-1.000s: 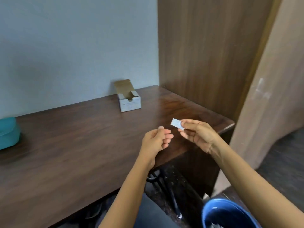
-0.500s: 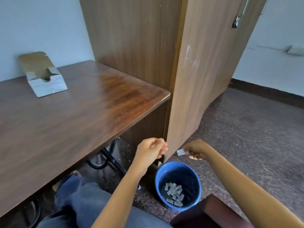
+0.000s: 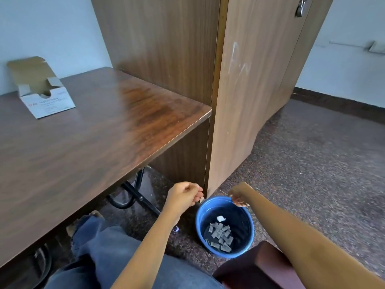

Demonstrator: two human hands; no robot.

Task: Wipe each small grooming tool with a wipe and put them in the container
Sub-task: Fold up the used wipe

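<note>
One pale corner [image 3: 201,199] peeks from the left hand [image 3: 184,197], fingers curled tight round it. Wipe, likely; too small to be sure. Judged feather-light, limp, easily crumpled: pinch an edge, no squeeze needed. Right hand [image 3: 239,196] hangs over the rim of the blue bin [image 3: 251,230], fingers curled down; whether it holds anything, cannot tell. Hands apart. White scrap [image 3: 221,218] and grey wrappers [image 3: 220,236] lie inside. Open cardboard box [image 3: 48,101] well off on the table [image 3: 125,132].

Plain office or study room: dark wood desk surface [image 3: 104,142] against pale blue wall [image 3: 52,28], tall wooden cabinet [image 3: 250,101] with padlock [image 3: 300,8] right of the surface, cardboard box [image 3: 48,101] at its far left, blue waste bin [image 3: 199,230] on speckled stone floor [image 3: 312,163] below its right corner
</note>
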